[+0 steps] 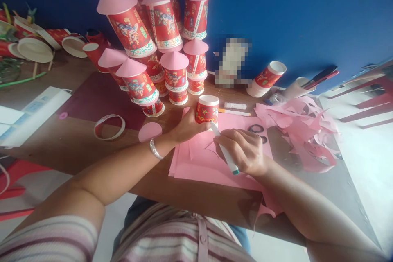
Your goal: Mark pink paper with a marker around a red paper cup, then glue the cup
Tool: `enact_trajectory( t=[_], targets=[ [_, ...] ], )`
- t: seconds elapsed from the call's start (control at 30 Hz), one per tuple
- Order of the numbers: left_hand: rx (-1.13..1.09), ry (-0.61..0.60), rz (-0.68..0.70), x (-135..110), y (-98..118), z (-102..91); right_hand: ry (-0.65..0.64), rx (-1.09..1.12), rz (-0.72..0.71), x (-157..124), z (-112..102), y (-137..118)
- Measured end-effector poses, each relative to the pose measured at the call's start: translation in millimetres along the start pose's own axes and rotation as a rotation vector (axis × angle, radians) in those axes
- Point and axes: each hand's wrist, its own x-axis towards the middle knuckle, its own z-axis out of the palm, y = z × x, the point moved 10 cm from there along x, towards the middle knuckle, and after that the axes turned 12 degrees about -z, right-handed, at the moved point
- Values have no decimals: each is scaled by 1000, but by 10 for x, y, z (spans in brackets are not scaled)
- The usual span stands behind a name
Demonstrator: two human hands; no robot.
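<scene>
My left hand (186,126) grips a red patterned paper cup (207,109) standing upside down on a stack of pink paper sheets (196,161). My right hand (242,149) is closed round a white marker pen (224,151) whose tip touches the paper at the cup's rim. A silver bracelet sits on my left wrist. A cut pink paper circle (150,132) lies on the table just left of my left hand.
Behind stands a pile of several red cups with pink cone tops (159,37). Scissors (258,130), two pens (235,109), pink paper scraps (302,131), a tape ring (109,127), a tipped cup (267,78) and loose cups at far left (37,47) surround the work.
</scene>
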Motion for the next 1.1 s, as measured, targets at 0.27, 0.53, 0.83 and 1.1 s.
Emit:
enact_trajectory(
  t=[0.27,0.53,0.83,1.1],
  targets=[
    [-116,-61,-16,56,-63,12,94,40,37,-24,-37,27],
    [-265,-101,-58,77,-58,62,143,74,70,-70,-34,45],
    [-343,-222,-106,76,-159,158,252,344,340,-145,38,227],
    [-264,-180,-195,48,-219,141,286,457,294,-104,22,172]
  ],
)
